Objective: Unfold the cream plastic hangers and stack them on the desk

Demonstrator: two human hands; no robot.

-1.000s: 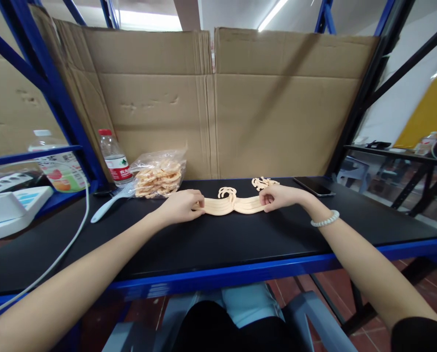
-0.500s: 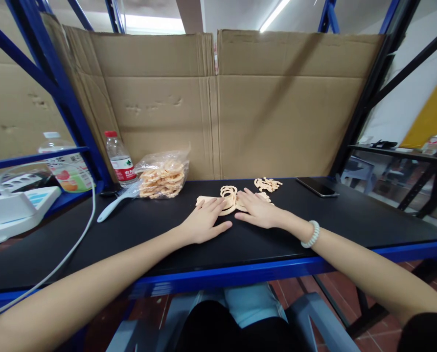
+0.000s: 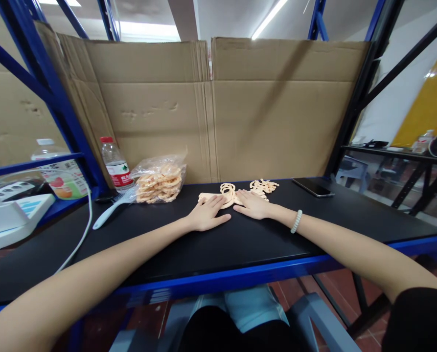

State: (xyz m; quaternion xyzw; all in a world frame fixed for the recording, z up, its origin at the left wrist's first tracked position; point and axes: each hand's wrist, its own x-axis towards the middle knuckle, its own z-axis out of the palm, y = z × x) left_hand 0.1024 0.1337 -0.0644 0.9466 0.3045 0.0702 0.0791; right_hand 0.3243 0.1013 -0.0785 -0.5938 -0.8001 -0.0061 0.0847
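In the head view, a blue-edged black bench (image 3: pixel 240 249) lies beneath both hands, and tall brown cardboard panels (image 3: pixel 277 122) stand beyond them. Well to the left of the hands is a large clear bottle with a white cap and a fruit label (image 3: pixel 66 183), partly hidden by a blue rail. A clear plastic bag of beige looped pieces (image 3: pixel 159 183) sits ahead and left of the left hand, with a smaller red-capped clear bottle (image 3: pixel 119 171) just behind it. A pale blue handled tool (image 3: pixel 111 212) slants toward the bag, its far end too hidden to tell. The left hand (image 3: pixel 207 215) and right hand (image 3: pixel 254 204) are open, palms down, near each other but apart, gripping nothing; their fingers rest on a beige corded piece (image 3: pixel 232 198) whose round loops show just beyond the fingertips. A dark, flat phone (image 3: pixel 314 187) lies beyond the right hand, farther right. A beige curly bunch of cord (image 3: pixel 265 186) lies just beyond the right hand. A pale beaded bracelet (image 3: pixel 296 221) circles the right wrist.
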